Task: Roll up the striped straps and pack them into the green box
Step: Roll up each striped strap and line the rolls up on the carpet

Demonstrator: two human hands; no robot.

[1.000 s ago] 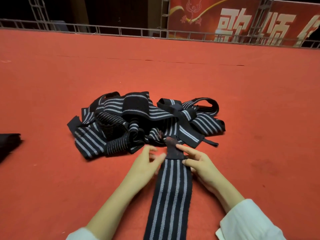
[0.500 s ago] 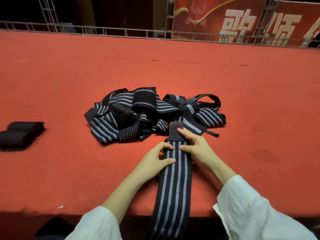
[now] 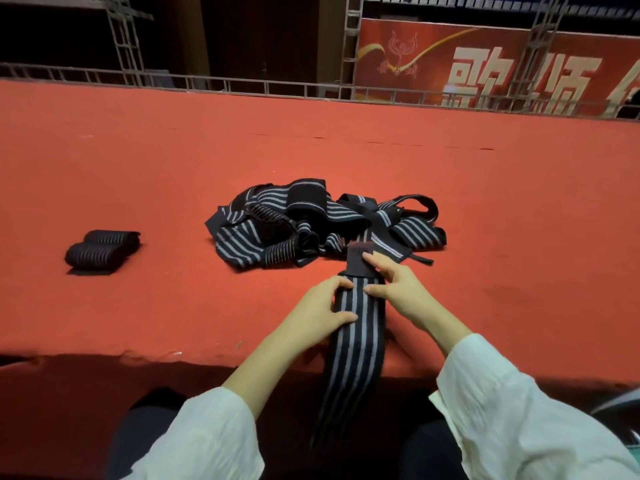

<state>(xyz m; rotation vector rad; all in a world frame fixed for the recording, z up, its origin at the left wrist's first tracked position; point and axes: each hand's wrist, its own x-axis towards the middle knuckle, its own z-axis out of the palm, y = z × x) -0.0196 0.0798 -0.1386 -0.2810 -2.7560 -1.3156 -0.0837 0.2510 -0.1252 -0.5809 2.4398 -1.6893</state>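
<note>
A black strap with grey stripes (image 3: 356, 341) lies flat on the red surface and hangs over its near edge. My left hand (image 3: 320, 308) pinches the strap's left side near its far end. My right hand (image 3: 398, 289) holds the right side, its forefinger on the dark velcro tab (image 3: 356, 259) at the end. Behind the tab lies a tangled pile of striped straps (image 3: 311, 223). Two rolled straps (image 3: 100, 251) rest side by side at the left. No green box is in view.
The red carpeted platform (image 3: 485, 209) runs wide to left and right and ends in a near edge (image 3: 138, 355) just before my sleeves. A metal truss rail (image 3: 242, 86) and a red banner (image 3: 485, 64) stand along the far edge.
The view has tilted down and back, so the platform's near edge and the rolled straps at the left came into sight. Both hands have slid slightly toward me along the strap, still holding it.
</note>
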